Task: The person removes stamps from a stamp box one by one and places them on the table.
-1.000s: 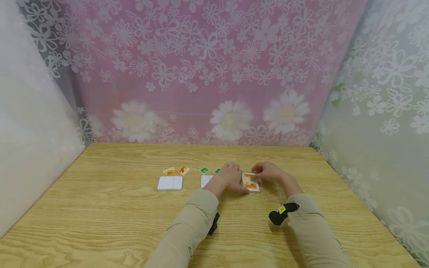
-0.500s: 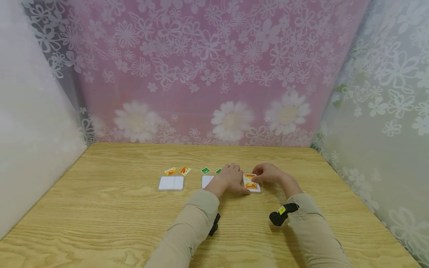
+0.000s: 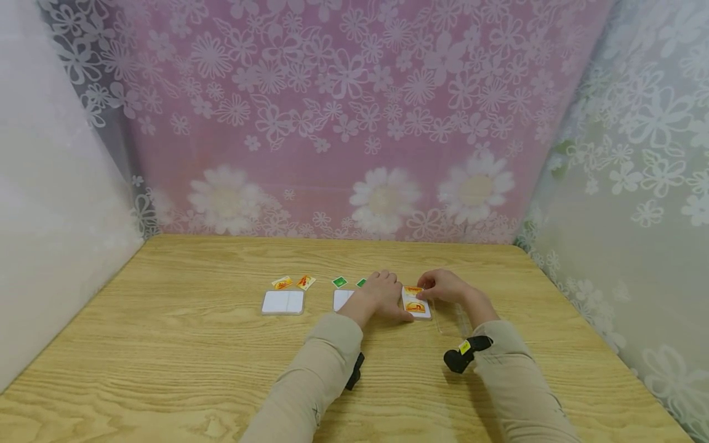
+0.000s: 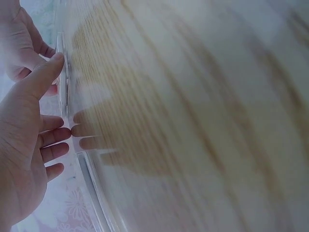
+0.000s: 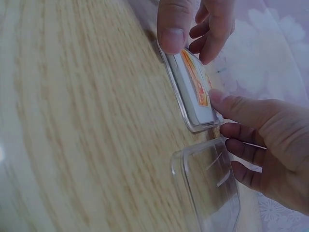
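In the head view a flat white card in a clear plastic case [image 3: 422,312] lies between both hands. It bears orange-and-yellow picture pieces [image 3: 413,307]. My left hand [image 3: 382,295] lies along the case's left side, its thumb [image 5: 173,38] pressing at the near edge and the other fingers extended. From the right reaches my right hand [image 3: 447,287]. Its thumb tip [image 5: 218,95] touches the edge of an orange piece [image 5: 195,79], while its other fingers sit low beside the case's edge. A clear plastic lid [image 5: 207,188] lies close by, under the right wrist.
Another white card [image 3: 283,302] in a case lies at the left, with two small orange pieces [image 3: 282,283] behind it. A middle white card [image 3: 342,299] is partly hidden by my left hand, green pieces [image 3: 340,282] behind it. Floral curtains surround the wooden table [image 3: 183,369].
Both hands stay almost in place at the case. My right thumb remains on the orange piece, with only slight movement; the head view has shifted a little.
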The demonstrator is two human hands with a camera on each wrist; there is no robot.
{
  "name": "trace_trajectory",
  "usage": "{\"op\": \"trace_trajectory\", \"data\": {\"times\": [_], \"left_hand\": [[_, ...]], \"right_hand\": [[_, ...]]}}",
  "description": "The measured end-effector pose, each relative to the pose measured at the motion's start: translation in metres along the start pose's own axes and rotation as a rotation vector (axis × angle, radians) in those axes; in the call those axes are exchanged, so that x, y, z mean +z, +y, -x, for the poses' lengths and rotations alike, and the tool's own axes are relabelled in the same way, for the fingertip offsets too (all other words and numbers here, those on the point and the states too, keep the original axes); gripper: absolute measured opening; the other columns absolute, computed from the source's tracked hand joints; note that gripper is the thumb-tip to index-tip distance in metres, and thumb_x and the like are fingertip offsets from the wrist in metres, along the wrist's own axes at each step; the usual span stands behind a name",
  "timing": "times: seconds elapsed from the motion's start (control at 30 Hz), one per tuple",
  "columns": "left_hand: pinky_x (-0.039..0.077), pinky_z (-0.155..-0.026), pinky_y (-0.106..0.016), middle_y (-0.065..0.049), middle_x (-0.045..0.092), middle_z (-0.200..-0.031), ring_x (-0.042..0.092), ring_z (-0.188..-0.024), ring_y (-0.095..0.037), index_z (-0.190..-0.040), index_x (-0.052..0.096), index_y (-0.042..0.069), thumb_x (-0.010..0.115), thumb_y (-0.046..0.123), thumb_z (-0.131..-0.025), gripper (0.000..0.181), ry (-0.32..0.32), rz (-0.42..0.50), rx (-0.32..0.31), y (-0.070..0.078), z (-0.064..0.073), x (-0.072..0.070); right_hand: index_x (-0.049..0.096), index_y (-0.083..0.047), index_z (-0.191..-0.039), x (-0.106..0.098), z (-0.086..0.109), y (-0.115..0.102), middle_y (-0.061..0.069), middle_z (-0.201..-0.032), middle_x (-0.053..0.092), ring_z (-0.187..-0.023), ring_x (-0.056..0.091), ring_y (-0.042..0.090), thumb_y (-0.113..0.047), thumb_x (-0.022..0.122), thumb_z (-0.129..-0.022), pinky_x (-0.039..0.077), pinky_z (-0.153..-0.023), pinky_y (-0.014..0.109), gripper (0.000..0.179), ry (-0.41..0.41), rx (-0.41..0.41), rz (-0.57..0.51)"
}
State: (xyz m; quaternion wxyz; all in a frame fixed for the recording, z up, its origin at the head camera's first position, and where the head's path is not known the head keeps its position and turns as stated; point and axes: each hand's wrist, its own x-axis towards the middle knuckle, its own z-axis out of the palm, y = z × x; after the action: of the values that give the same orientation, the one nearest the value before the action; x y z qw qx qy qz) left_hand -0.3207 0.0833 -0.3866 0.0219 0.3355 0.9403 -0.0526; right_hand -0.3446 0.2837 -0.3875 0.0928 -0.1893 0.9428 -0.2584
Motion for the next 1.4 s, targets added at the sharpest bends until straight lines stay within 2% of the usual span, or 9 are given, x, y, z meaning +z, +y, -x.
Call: {"op": "trace_trajectory", "data": {"times": [0.33,0.63,0.87,1.07,1.3,1.33,1.4], "left_hand": [[0.032,-0.098,-0.033,-0.001,0.049,-0.120,0.042,-0.110,-0.016,-0.126,0.053,0.013,0.046,0.073,-0.079,0.077,-0.006,0.000,0.006,0.0006,-0.0007,-0.0006],[0.033,-0.098,-0.033,-0.001,0.049,-0.120,0.042,-0.110,-0.016,-0.126,0.054,0.014,0.046,0.073,-0.079,0.076,-0.003,-0.007,0.005,-0.0001,-0.0005,0.0005],[0.032,-0.100,-0.034,-0.002,0.049,-0.123,0.042,-0.113,-0.017,-0.126,0.053,0.013,0.046,0.073,-0.079,0.076,-0.013,0.005,0.003,0.0005,0.0005,0.0004],[0.030,-0.101,-0.034,-0.002,0.048,-0.125,0.041,-0.116,-0.018,-0.126,0.054,0.013,0.047,0.072,-0.079,0.076,-0.014,0.017,0.001,0.0002,0.0001,-0.0007],[0.031,-0.100,-0.034,-0.002,0.048,-0.124,0.041,-0.115,-0.017,-0.126,0.054,0.013,0.048,0.072,-0.078,0.076,-0.001,0.016,0.007,-0.0006,-0.0020,0.0005],[0.031,-0.100,-0.034,-0.002,0.048,-0.124,0.042,-0.115,-0.017,-0.126,0.054,0.013,0.048,0.072,-0.078,0.076,0.001,0.015,0.009,-0.0007,-0.0022,0.0005],[0.031,-0.100,-0.034,-0.002,0.048,-0.123,0.042,-0.114,-0.017,-0.125,0.054,0.013,0.048,0.072,-0.078,0.076,0.002,0.016,0.009,-0.0007,-0.0023,0.0003]], "right_hand": [[0.064,0.000,-0.102,0.0018,0.0008,0.0005,0.005,-0.090,0.062,-0.077,0.051,0.017,-0.018,0.069,-0.084,0.043,-0.067,0.030,0.026,0.005,0.012,-0.014],[0.064,-0.001,-0.099,0.0046,0.0011,0.0009,0.004,-0.083,0.059,-0.071,0.049,0.017,-0.015,0.069,-0.083,0.042,-0.063,0.030,0.022,0.033,-0.021,-0.006],[0.063,0.000,-0.107,0.0061,0.0010,0.0008,0.006,-0.093,0.062,-0.082,0.054,0.019,-0.019,0.069,-0.084,0.046,-0.072,0.034,0.030,0.034,-0.011,0.029],[0.064,0.000,-0.105,0.0043,0.0000,-0.0007,0.006,-0.094,0.063,-0.082,0.056,0.018,-0.018,0.068,-0.085,0.047,-0.072,0.035,0.027,0.021,-0.025,0.049],[0.064,-0.001,-0.098,0.0012,0.0006,-0.0002,0.006,-0.087,0.062,-0.077,0.054,0.018,-0.020,0.069,-0.084,0.046,-0.068,0.034,0.024,0.010,-0.039,-0.016],[0.064,-0.002,-0.096,0.0004,0.0003,0.0023,0.005,-0.085,0.061,-0.075,0.054,0.017,-0.022,0.069,-0.084,0.045,-0.066,0.032,0.025,0.010,-0.069,-0.030],[0.063,-0.002,-0.095,-0.0012,0.0011,0.0006,0.006,-0.084,0.061,-0.074,0.054,0.018,-0.023,0.069,-0.083,0.046,-0.065,0.032,0.025,0.007,-0.078,-0.043]]}}
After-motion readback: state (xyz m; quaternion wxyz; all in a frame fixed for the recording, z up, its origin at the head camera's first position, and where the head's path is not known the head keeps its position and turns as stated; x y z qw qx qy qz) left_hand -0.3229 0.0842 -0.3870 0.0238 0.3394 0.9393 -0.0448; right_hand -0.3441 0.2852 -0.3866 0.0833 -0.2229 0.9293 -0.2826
